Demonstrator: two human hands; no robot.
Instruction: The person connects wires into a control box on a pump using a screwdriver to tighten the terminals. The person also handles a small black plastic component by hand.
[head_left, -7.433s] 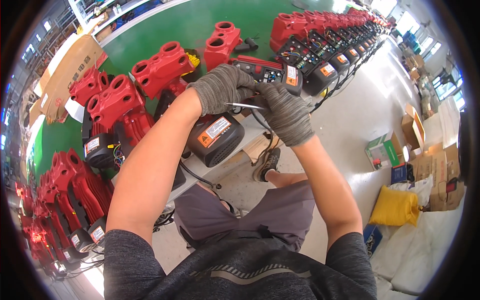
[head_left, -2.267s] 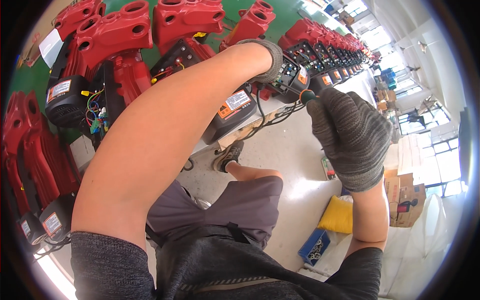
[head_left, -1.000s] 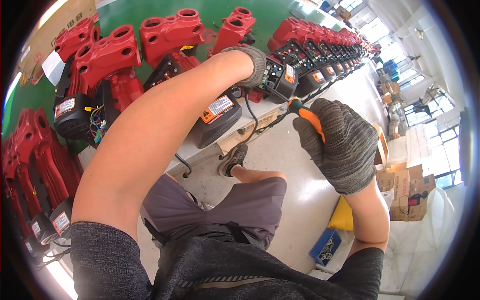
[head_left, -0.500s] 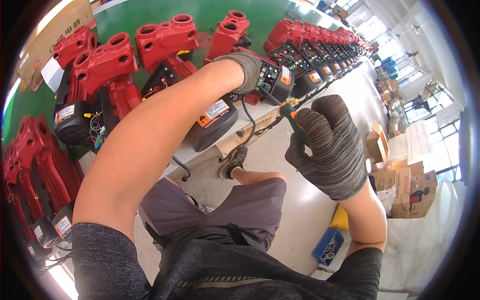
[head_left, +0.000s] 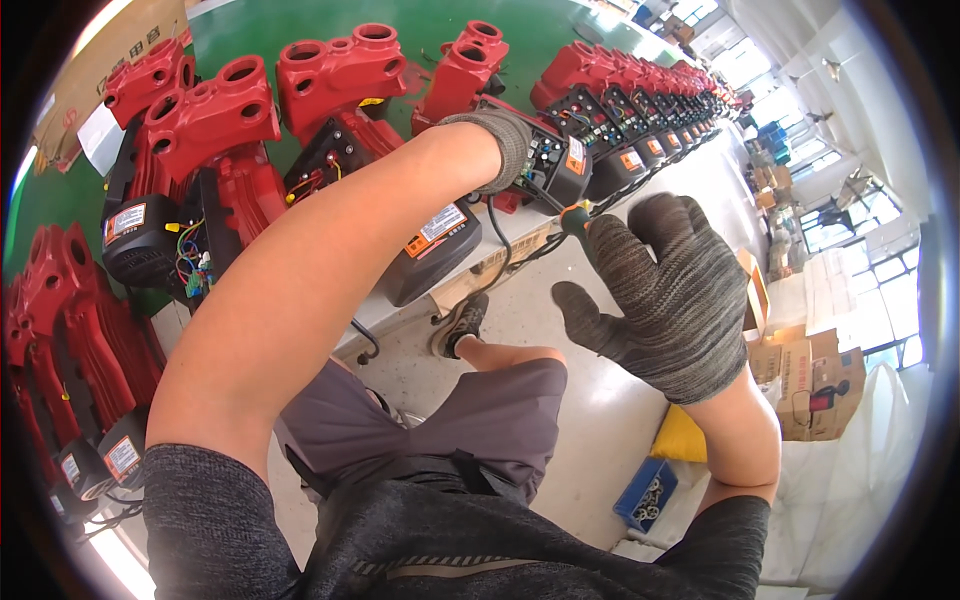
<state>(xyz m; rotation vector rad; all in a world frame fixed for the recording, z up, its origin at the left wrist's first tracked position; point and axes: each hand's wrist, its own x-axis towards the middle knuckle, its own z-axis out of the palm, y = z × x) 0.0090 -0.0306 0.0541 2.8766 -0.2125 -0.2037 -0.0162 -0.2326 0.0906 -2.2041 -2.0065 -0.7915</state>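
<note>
My left hand (head_left: 505, 150), in a grey knit glove, rests against a black control housing (head_left: 563, 180) with an exposed circuit board, part of a red metal machine unit (head_left: 462, 70). Its fingers are hidden behind the wrist and glove. To the right, my gloved right hand (head_left: 675, 295) is at a screwdriver (head_left: 575, 218) with an orange and dark green handle, which points toward that housing. The fingers lie over the handle and cover most of it, while the thumb sticks out away from it. The screwdriver's tip is not clearly visible.
More red units with black covers and loose wires stand left, such as one red casting (head_left: 215, 105); a long row (head_left: 640, 90) recedes right on the green-topped bench (head_left: 225, 40). Black cables hang over its edge. Cardboard boxes (head_left: 815, 385) and a blue bin (head_left: 645, 495) of metal parts sit right.
My right thumb has swung away from the screwdriver handle, and less of the handle shows. The right hand has shifted slightly right. My left hand stays on the unit.
</note>
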